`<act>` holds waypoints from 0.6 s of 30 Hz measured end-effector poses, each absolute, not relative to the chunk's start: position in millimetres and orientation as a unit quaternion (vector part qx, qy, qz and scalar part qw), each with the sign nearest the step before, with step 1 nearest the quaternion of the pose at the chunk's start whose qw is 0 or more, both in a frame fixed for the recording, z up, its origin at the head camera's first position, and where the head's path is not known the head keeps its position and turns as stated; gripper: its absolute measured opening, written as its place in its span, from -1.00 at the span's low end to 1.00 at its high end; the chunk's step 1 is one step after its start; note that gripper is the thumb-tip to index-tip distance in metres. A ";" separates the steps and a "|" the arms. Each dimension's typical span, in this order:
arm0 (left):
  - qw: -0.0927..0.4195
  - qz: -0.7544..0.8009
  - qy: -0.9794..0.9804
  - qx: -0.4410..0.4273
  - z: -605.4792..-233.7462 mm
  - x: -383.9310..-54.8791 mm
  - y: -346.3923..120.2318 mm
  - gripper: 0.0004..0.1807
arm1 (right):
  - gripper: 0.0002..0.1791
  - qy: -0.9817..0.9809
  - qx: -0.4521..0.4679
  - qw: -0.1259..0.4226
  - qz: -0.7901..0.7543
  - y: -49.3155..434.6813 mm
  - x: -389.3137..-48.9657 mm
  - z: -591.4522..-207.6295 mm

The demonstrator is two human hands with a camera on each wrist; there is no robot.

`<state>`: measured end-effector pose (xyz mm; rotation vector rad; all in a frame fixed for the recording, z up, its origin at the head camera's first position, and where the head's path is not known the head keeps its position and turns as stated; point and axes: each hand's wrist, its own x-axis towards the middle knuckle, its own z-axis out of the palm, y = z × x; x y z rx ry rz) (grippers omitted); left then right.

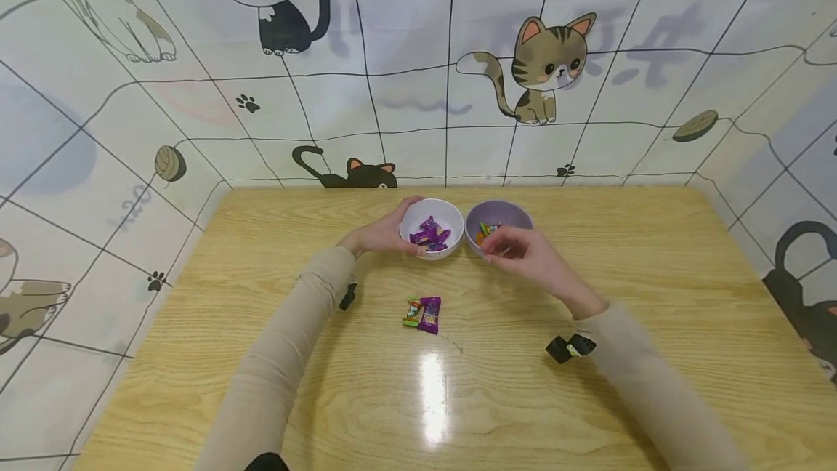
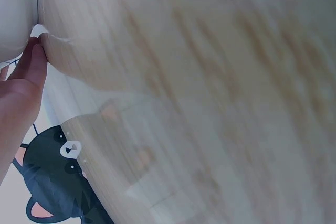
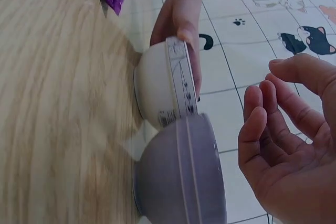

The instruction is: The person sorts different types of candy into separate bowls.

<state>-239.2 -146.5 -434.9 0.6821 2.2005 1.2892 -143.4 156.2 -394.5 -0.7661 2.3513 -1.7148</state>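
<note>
My left hand (image 1: 386, 232) holds a white bowl (image 1: 455, 227) by its left side, with the thumb at the rim. Several purple-wrapped candies (image 1: 421, 237) lie inside. Touching it on the right is a purple bowl (image 1: 503, 211) with orange and green wrapped candies (image 1: 484, 231). Over that bowl's near right rim hovers my right hand (image 1: 526, 253). In the right wrist view its fingers (image 3: 256, 124) are loosely bent, the thumb stands apart and nothing shows between them. One green-orange candy (image 1: 412, 312) and one purple candy (image 1: 429, 315) lie side by side on the table.
The wooden table (image 1: 556, 413) meets a white, cat-patterned backdrop (image 1: 405, 107) just behind the bowls. This backdrop also rises along the left and right sides. Small black devices (image 1: 570, 347) sit at the wrists.
</note>
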 end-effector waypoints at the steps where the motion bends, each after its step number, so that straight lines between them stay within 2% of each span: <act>1: 0.248 0.473 0.807 0.252 -434.8 -239.1 -146.4 0.16 | -0.85 0.777 -0.259 0.069 -0.570 154.2 -142.0 -395.1; 18: 0.245 0.465 0.816 0.241 -433.9 -238.2 -147.0 0.18 | -0.84 0.763 -0.295 0.129 -0.560 122.7 -128.9 -419.6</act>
